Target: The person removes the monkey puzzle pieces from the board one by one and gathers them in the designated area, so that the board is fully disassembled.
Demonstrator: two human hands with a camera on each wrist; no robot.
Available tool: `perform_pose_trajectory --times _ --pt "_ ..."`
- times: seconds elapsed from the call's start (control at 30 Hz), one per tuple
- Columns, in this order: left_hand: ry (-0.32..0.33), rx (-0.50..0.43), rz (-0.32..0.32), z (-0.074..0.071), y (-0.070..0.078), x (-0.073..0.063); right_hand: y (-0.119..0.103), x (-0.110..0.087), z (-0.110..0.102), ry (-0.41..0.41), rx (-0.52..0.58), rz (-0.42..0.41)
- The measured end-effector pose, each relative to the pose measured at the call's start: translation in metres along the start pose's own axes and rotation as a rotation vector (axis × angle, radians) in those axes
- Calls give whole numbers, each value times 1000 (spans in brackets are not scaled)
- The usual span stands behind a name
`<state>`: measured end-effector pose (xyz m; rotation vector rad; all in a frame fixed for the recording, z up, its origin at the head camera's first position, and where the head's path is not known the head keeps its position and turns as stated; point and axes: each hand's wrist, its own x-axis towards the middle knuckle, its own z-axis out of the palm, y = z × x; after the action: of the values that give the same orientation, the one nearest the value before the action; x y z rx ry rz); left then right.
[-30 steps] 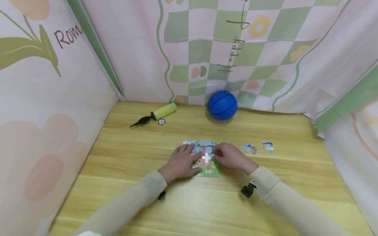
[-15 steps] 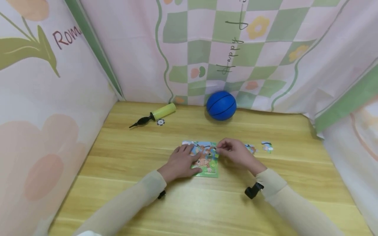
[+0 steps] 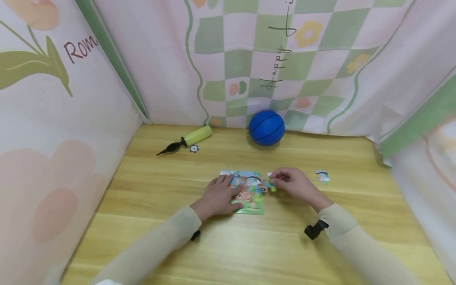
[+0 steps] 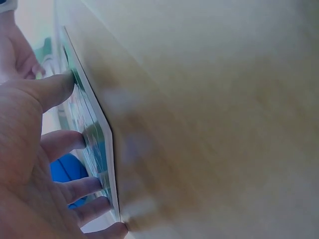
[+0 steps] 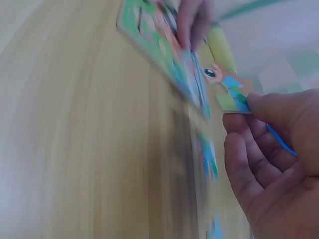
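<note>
A jigsaw board (image 3: 254,208) with a cartoon monkey picture and a green border lies on the table. My left hand (image 3: 221,196) rests on its left part, fingers spread and thumb near the lower edge. In the left wrist view, the fingertips (image 4: 97,185) lie along the board's face and edge. Just right of the board, my right hand (image 3: 293,184) pinches a jigsaw piece (image 3: 265,186) between thumb and fingers. The right wrist view shows this jigsaw piece (image 5: 229,89) raised off the table, with a printed eye on it.
Another jigsaw piece (image 3: 323,177) lies to the right; a further loose piece (image 5: 208,157) shows in the right wrist view. Behind stand a blue ball (image 3: 266,128) and a yellow-green hand pump (image 3: 197,135), with a small round chip (image 3: 194,149) beside the pump.
My right hand has drawn away to the right from over the board, with the jigsaw piece pinched in it. The left hand stays on the board.
</note>
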<state>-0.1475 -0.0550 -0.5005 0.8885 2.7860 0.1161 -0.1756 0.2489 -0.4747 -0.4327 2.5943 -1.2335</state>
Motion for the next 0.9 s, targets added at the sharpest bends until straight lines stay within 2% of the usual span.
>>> perform_pose_trajectory --times 0.17,0.27,0.37,0.57,0.73,0.9 --pt "2 -5 2 0 -1 -1 36 -33 -50 53 -80 88" --pt "6 -1 8 -1 -2 -1 59 -55 -80 89 -62 170" --pt "6 4 15 -1 -2 0 80 -76 -98 81 -32 237" --pt "4 -4 17 -1 -3 1 102 -97 -103 21 -48 273" --pt "8 -2 22 0 -4 2 105 -103 -100 27 -83 273" --pt "12 2 22 3 -5 2 103 -107 -99 -5 -84 279"
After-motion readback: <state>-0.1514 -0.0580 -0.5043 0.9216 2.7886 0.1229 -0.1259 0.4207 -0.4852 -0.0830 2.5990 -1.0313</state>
